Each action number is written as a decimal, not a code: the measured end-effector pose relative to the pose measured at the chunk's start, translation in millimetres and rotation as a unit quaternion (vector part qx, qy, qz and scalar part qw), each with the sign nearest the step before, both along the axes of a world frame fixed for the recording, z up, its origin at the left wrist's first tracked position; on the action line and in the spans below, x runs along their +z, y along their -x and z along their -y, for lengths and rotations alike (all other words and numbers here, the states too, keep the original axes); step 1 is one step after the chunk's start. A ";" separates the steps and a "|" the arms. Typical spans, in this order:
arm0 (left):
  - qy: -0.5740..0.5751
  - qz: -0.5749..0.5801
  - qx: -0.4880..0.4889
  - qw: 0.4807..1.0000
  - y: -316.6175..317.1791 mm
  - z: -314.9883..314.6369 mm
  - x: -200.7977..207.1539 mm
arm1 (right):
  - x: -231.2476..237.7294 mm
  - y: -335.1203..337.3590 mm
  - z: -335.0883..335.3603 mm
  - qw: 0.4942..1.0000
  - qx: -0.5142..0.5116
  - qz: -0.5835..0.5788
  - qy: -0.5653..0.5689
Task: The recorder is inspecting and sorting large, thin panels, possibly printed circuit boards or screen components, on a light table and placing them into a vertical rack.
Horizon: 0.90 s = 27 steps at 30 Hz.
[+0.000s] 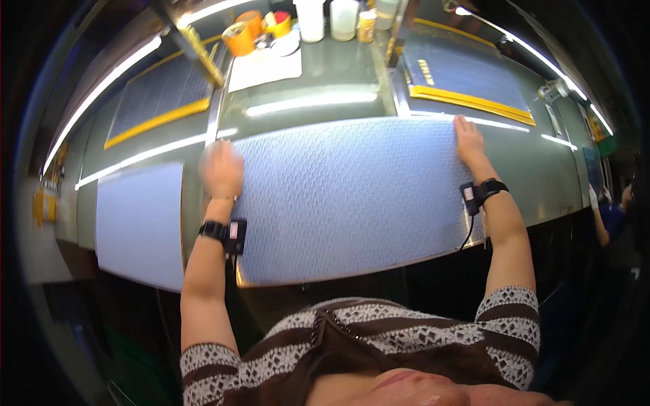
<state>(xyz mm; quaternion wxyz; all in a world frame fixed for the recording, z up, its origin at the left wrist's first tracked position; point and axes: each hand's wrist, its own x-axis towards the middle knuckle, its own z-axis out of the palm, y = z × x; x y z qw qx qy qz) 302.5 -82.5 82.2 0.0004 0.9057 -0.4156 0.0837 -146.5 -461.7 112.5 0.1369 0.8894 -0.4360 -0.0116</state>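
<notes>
A large pale blue textured panel (352, 203) lies flat in front of me, its near edge at the worktable's front. My right hand (470, 141) rests at the panel's far right corner, with the fingers stretched along the edge. Beside the far left corner is my left hand (222, 169), smeared by motion. Its fingers cannot be made out, nor whether it touches the panel. A black strapped device sits on each of my wrists. Further left lies a smoother pale blue panel (139, 227), apart from my left hand.
Dark sheets with yellow edges lie at the back left (159, 101) and back right (467, 74). Between them, orange tape rolls (239, 39), white containers (311, 20) and white paper (265, 71) stand or lie on the green worktable (311, 84). Another person (609, 216) is at far right.
</notes>
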 end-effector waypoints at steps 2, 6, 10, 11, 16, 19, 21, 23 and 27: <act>0.014 -0.038 0.014 0.999 15.1 -21.0 5.3 | 8.6 17.7 -21.9 1.000 0.021 0.015 -0.011; 0.018 -0.004 0.029 0.999 90.6 -127.0 16.6 | 9.1 77.9 -122.3 0.989 0.099 0.077 -0.075; 0.145 -0.040 0.165 0.975 160.6 -205.3 5.1 | 11.1 89.1 -236.4 0.978 0.021 0.143 -0.147; 0.172 -0.082 0.171 0.967 167.1 -209.9 -0.8 | 13.9 76.6 -256.8 0.977 0.062 0.150 -0.139; 0.425 -0.498 0.246 0.714 169.5 -192.1 -15.5 | 21.1 2.2 -302.6 0.944 0.221 0.136 -0.204; 0.449 -0.501 0.221 0.706 174.0 -177.9 -5.6 | 6.2 -15.3 -293.7 0.943 0.249 0.156 -0.154; 0.440 -0.532 0.229 0.686 177.0 -171.2 12.6 | 6.6 -18.7 -284.3 0.941 0.262 0.186 -0.109; 0.456 -0.520 0.191 0.696 172.6 -164.3 40.5 | 32.8 -18.6 -270.0 0.937 0.291 0.168 -0.094; 0.612 -0.447 0.039 0.651 129.1 -180.8 115.0 | 161.0 -28.5 -212.4 0.910 0.383 0.159 0.027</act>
